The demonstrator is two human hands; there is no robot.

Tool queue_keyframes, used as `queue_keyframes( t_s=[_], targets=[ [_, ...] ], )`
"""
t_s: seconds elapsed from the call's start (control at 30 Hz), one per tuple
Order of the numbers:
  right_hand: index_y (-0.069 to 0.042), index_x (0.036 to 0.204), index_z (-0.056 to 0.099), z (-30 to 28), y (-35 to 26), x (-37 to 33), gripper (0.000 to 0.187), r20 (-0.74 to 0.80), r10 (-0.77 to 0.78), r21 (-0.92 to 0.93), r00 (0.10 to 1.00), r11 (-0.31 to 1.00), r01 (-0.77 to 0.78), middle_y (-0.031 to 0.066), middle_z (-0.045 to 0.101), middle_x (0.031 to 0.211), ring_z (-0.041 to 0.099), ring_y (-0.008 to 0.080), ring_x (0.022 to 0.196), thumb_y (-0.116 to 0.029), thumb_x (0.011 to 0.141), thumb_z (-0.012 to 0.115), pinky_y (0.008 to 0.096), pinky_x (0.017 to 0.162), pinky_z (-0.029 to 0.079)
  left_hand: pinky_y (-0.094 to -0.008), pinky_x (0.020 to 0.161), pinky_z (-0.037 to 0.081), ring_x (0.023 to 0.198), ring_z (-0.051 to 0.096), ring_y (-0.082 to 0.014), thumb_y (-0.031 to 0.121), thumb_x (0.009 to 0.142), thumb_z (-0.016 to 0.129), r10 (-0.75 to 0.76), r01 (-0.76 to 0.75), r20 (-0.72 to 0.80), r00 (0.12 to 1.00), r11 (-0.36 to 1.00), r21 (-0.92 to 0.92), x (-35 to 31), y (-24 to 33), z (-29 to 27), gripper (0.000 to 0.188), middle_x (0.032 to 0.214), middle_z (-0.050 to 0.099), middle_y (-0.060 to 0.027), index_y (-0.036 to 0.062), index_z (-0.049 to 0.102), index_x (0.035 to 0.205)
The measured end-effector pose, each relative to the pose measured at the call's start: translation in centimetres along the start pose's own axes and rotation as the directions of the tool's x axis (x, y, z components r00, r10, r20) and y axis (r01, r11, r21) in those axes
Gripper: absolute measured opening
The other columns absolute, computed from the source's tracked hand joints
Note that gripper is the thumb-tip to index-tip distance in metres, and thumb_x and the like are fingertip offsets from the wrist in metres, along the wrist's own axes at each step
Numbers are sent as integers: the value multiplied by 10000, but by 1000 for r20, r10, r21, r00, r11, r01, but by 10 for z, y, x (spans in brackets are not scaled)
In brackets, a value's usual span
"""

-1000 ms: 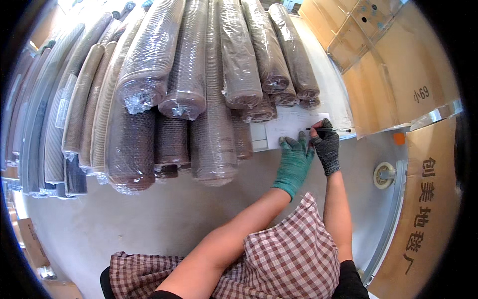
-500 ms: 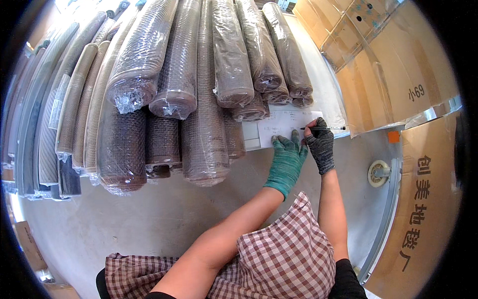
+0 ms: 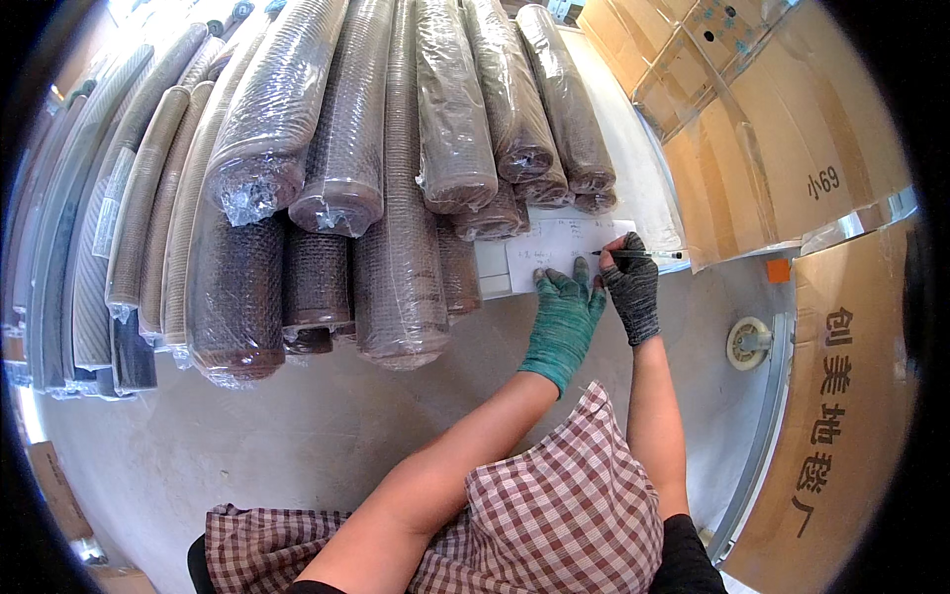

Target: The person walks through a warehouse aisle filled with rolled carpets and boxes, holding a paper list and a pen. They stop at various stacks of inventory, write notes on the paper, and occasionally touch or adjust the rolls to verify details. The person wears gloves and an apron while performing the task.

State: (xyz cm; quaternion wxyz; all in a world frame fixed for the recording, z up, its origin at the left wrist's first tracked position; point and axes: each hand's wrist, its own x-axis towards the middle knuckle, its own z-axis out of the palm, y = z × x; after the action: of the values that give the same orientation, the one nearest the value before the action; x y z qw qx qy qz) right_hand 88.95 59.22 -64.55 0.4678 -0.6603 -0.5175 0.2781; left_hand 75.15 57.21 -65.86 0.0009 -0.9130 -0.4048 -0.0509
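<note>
A white sheet of paper [image 3: 539,246] with handwriting lies on the front edge of the white table, partly under the wrapped rolls. Flat on its near edge rests my left hand [image 3: 566,315], in a green glove, with the fingers stretched out. My right hand [image 3: 630,282], in a dark grey glove with bare fingertips, grips a dark pen [image 3: 665,255]. The pen lies nearly sideways in the picture, its tip at the paper just beyond my left fingertips. Left of the paper, plastic-wrapped brown carpet rolls [image 3: 457,119] are stacked and jut out past the table edge.
More grey and beige rolls [image 3: 99,238] stand packed at the far left. Large cardboard boxes [image 3: 782,139] line the right side, with another carton [image 3: 841,396] nearer. A caster wheel [image 3: 749,344] and a metal rail [image 3: 767,445] sit low beside it.
The whole scene has shifted slightly left in the picture. Both hands keep their places at the paper, and the pen stays in my right hand.
</note>
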Motion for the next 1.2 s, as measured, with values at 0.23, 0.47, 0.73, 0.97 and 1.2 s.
queue_keyframes(
  t_s=[0.23,0.47,0.73,0.97,1.2],
  targets=[
    [-26,853,502,1,-4,0,89,9,29,18,1000,999,-30,65,574,666,576,120,609,-55,850,586,278,569,478,-639,1011,223,1146,419,-461,190,886,419,-7,7,-11,1000,1000,12,-1,0,-1,488,1430,293,-238,144,384,1371],
    [-24,852,495,0,-3,0,93,-1,-49,-32,999,998,49,63,572,684,554,109,590,-48,848,585,271,551,477,-632,1014,232,1143,423,-459,181,884,425,-1,1,14,1000,1000,-2,-2,-2,-3,505,1436,290,-227,157,371,1386],
    [-22,852,484,0,1,0,102,-13,-5,14,1000,1000,6,61,559,656,567,111,571,-40,845,584,277,526,477,-623,1017,235,1149,417,-459,189,890,421,3,-4,36,999,1000,18,-2,-2,-6,498,1439,296,-214,165,375,1385],
    [-36,876,497,-5,3,-4,118,-225,-151,-75,963,988,137,62,567,724,536,80,662,-93,864,600,256,607,457,-623,1014,241,1147,424,-452,178,893,412,12,-12,22,1000,1000,15,-3,-3,-9,513,1445,294,-209,132,336,1398],
    [-14,932,519,-24,17,-2,187,-348,-319,-657,881,754,14,172,572,846,547,323,776,-195,898,552,376,734,442,-617,1026,228,1147,426,-447,146,891,397,-11,10,-24,1000,999,-32,0,-5,3,511,1438,304,-213,99,329,1395]
  ],
)
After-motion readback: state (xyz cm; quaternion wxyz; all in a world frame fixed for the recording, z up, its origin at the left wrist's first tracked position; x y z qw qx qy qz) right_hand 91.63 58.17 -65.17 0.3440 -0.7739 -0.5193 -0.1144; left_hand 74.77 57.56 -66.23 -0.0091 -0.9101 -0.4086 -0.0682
